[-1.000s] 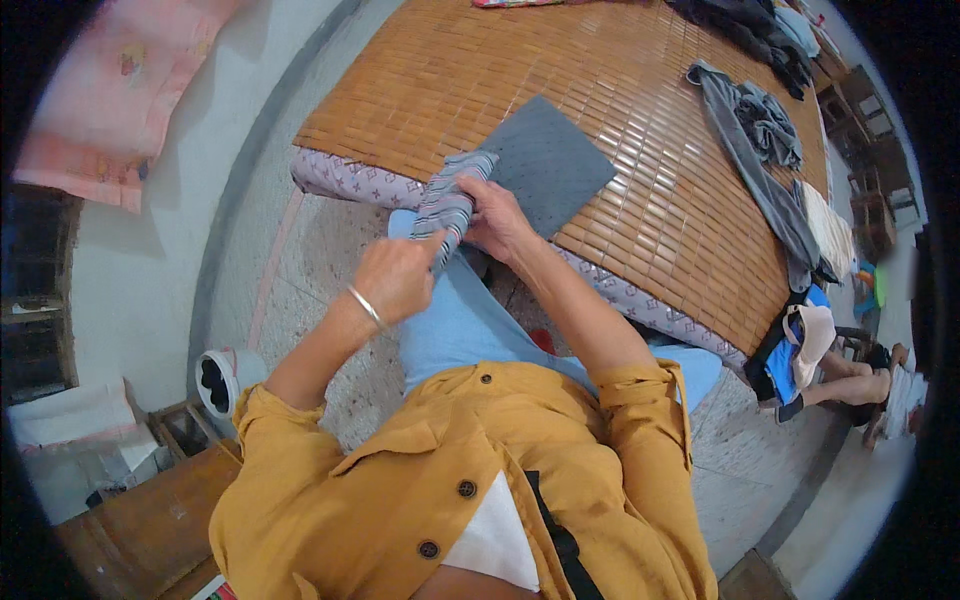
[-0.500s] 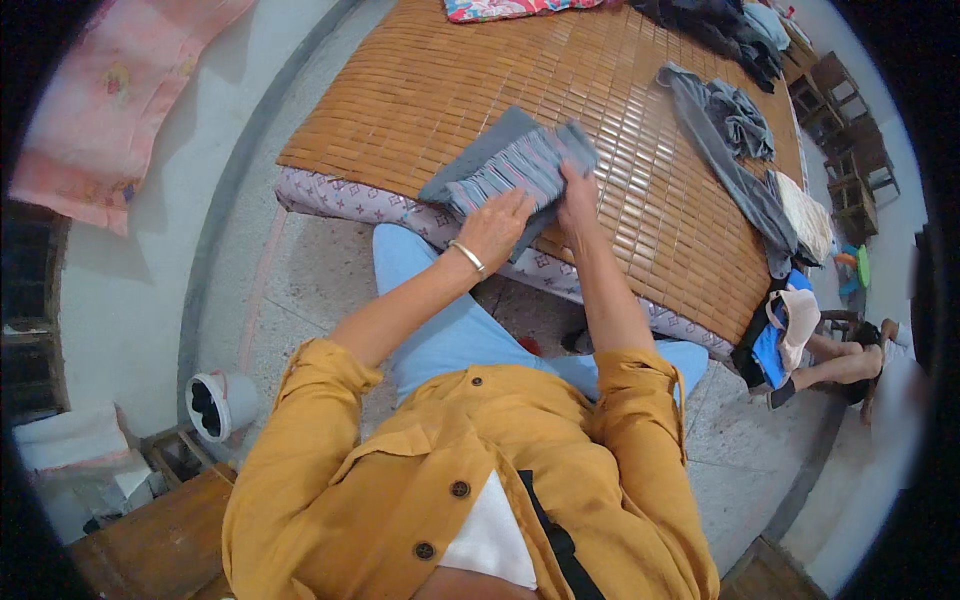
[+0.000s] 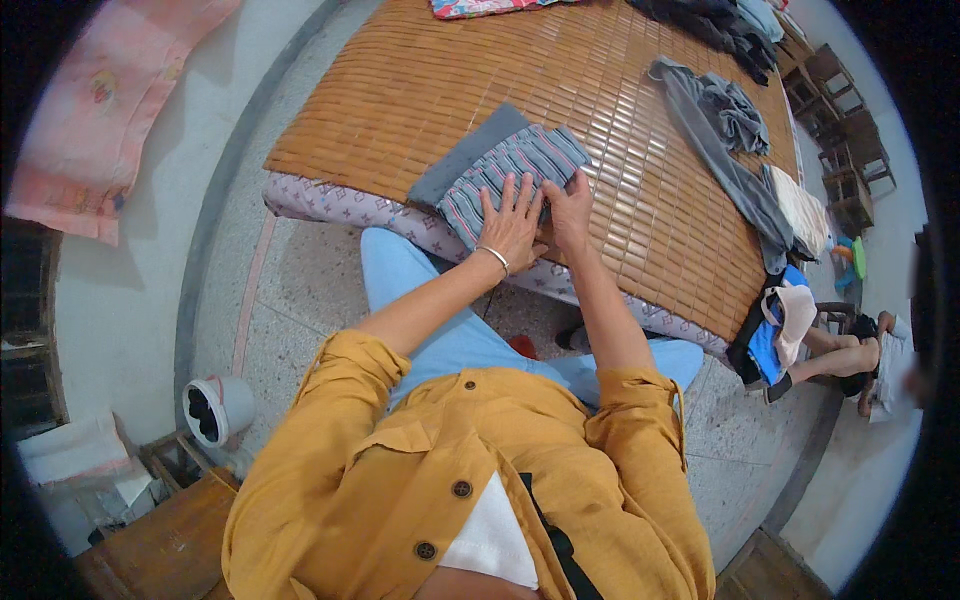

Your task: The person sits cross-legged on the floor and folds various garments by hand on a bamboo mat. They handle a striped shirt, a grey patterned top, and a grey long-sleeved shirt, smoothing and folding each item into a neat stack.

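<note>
Matting (image 3: 400, 90), left fingers (image 3: 508, 192) splayed, cloth (image 3: 515, 156) beneath

Bed (image 3: 400, 110), front: folded garment (image 3: 530, 155) at near edge, atop folded cloth (image 3: 462, 150); left fingers (image 3: 508, 192) on garment, right fingers (image 3: 579, 186) at its right end. Bed, right side: trousers (image 3: 732, 190). Bed, far right: clothes heap (image 3: 708, 32). Floor, left of bed: bucket (image 3: 238, 400). Beyond bed, right: seated person (image 3: 845, 362).
</note>
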